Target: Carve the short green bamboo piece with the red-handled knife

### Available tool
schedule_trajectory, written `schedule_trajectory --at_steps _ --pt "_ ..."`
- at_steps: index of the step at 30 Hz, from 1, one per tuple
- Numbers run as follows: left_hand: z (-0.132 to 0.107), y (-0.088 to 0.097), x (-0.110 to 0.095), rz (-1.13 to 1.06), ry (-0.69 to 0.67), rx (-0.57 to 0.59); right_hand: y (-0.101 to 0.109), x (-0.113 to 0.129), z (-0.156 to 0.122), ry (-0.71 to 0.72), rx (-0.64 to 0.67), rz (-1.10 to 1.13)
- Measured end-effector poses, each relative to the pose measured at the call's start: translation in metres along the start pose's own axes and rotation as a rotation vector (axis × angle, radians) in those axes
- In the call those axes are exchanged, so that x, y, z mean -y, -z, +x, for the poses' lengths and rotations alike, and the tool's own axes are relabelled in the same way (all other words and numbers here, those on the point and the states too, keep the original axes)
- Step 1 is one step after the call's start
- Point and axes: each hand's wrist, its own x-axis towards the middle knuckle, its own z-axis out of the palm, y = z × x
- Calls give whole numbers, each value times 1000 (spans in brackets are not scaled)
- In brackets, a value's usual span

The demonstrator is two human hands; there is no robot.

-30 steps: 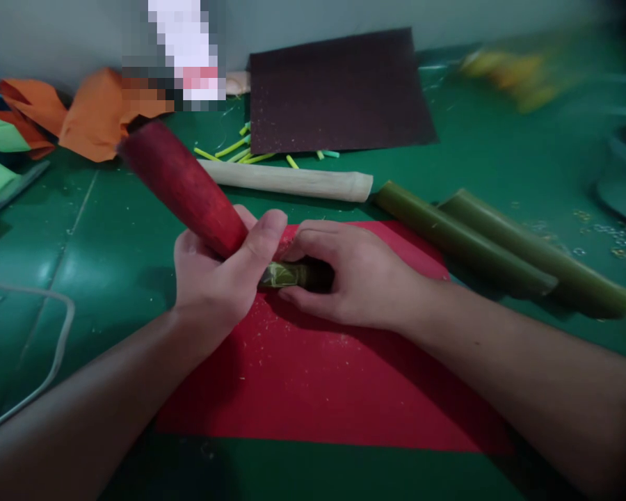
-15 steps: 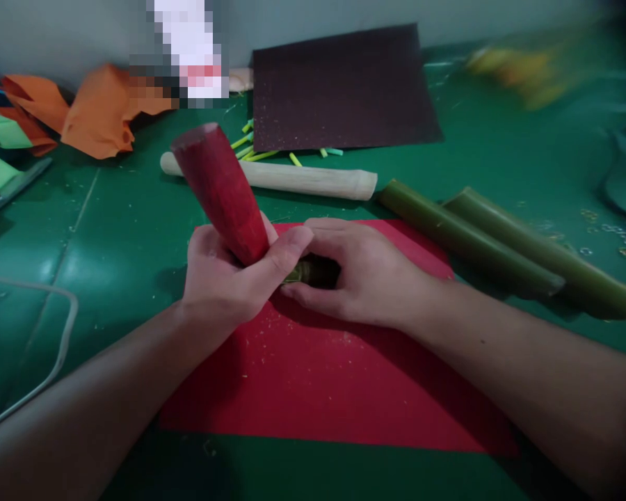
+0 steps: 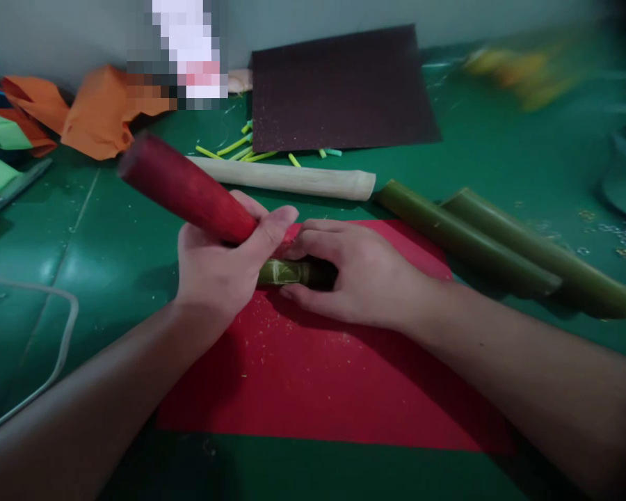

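Left hand is wrapped closed around the lower end of a red-covered rod, which slants up and to the left above the bench. Right hand has its fingers curled closed over a short green bamboo piece lying on the red sheet, just beside the rod's lower end. Judgement: bamboo is stiff, light, smooth-skinned, so likely to roll; best pinned near mid-length. The rod looks rigid, its surface rough enough to hold firmly.
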Motion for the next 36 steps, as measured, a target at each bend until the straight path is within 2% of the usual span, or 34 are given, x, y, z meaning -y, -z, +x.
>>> schedule_trajectory --at_steps 9,13,20,25,29,36 --pt "-2 2 2 -97 -46 63 -1 3 -2 22 -35 -119" --pt "-2 4 2 -63 -57 64 2 5 -3 59 -102 -154" --pt "7 9 5 7 -62 17 3 7 -6 67 -126 -204" --pt "1 8 -1 -20 -136 19 0 4 -3 65 -99 -143" --pt "-6 5 -8 -50 -165 70 -1 3 -3 76 -65 -85" --pt "-8 5 0 -19 -198 110 -3 5 -3 26 -36 -134"
